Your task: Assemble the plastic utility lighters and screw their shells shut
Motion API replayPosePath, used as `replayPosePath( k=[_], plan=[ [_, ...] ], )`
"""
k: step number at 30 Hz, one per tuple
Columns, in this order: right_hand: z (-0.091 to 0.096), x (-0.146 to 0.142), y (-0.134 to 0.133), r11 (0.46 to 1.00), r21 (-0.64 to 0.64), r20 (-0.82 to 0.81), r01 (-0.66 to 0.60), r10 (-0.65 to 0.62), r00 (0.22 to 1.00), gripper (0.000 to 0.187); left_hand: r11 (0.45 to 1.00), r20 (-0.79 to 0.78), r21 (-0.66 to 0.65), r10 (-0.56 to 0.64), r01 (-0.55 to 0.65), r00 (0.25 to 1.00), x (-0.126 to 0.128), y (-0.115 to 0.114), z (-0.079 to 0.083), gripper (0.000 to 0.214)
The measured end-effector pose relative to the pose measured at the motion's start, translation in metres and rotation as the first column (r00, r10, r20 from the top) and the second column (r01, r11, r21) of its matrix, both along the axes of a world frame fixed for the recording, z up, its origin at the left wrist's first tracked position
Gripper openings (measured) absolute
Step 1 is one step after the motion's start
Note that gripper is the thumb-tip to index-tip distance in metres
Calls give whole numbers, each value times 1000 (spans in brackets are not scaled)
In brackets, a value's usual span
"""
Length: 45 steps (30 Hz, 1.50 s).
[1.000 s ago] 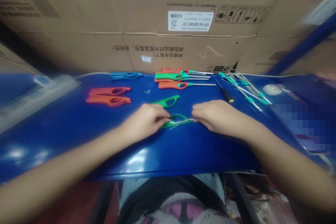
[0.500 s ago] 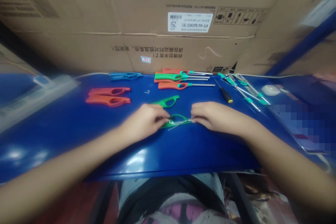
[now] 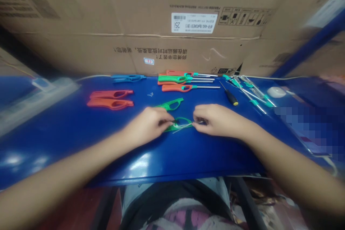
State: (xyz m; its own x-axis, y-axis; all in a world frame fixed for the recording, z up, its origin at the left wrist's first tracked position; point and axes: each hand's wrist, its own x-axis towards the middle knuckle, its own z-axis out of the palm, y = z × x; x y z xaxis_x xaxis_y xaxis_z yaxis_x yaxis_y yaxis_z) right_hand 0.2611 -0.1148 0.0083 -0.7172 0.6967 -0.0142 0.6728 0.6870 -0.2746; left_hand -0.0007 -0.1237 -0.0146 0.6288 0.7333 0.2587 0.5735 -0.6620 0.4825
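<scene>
A green lighter shell half point(image 3: 185, 119) lies on the table between my hands, its looped trigger opening facing up. My left hand point(image 3: 151, 124) is closed over its handle end, fingertips pressed at a small black part point(image 3: 176, 120). Thin pale wires point(image 3: 180, 127) run across the shell from that part. At the shell's narrow end my right hand point(image 3: 215, 119) pinches the wires between thumb and fingers; something greyish shows inside the curled fingers. Just behind lies a second green shell half point(image 3: 172, 104), partly hidden by my left hand.
Red shell halves point(image 3: 110, 100) and blue ones point(image 3: 128, 78) lie left on the blue table point(image 3: 161, 161). Assembled lighters point(image 3: 178, 88), a screwdriver point(image 3: 229, 94) and metal lighter rods point(image 3: 252, 95) lie behind and right. A cardboard wall point(image 3: 88, 43) closes the back.
My right hand has shifted slightly left, and its fingers have curled in more at the shell's narrow end. My left hand stays in place on the shell.
</scene>
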Motion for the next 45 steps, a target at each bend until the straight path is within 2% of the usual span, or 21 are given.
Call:
replayPosePath(
  k=[8,13,18,21,24,31,34,36,38,42,45],
  plan=[
    [1,-9,-8,997,75,77,-3,-3,997,16,1000,1,13,6,-6,1000,1,0,1,17],
    [0,-8,-6,999,29,9,-24,24,1000,16,1000,1,11,6,-6,1000,0,1,0,17],
    [5,3,-1,997,-59,-63,-56,53,997,8,1000,5,2,4,-4,1000,0,1,-1,17],
    [6,8,2,991,-86,-88,-99,92,992,17,1000,4,-5,6,-6,1000,0,1,0,17],
    [5,8,4,989,-91,-73,-120,114,991,21,1000,-6,-12,7,-7,1000,0,1,1,17],
    [2,2,0,995,-47,-13,-84,83,996,21,1000,-10,4,15,-15,1000,1,2,-1,16],
    [-1,1,2,987,-156,-128,-35,15,992,18,1000,-12,13,18,-18,1000,0,3,-2,15],
    [-2,0,5,959,-283,-183,35,-89,979,12,1000,-11,13,15,-15,1000,0,3,-2,14],
    [-2,-1,7,918,-375,-164,128,-201,966,8,1000,-15,7,8,-8,1000,-1,4,-1,14],
    [-1,-4,7,882,-398,-89,251,-309,947,9,1000,-21,-5,-10,10,1000,-2,5,-1,14],
    [0,-5,4,885,-405,-106,230,-296,949,10,1000,-9,-3,-11,11,1000,-2,7,-2,13]
  ],
)
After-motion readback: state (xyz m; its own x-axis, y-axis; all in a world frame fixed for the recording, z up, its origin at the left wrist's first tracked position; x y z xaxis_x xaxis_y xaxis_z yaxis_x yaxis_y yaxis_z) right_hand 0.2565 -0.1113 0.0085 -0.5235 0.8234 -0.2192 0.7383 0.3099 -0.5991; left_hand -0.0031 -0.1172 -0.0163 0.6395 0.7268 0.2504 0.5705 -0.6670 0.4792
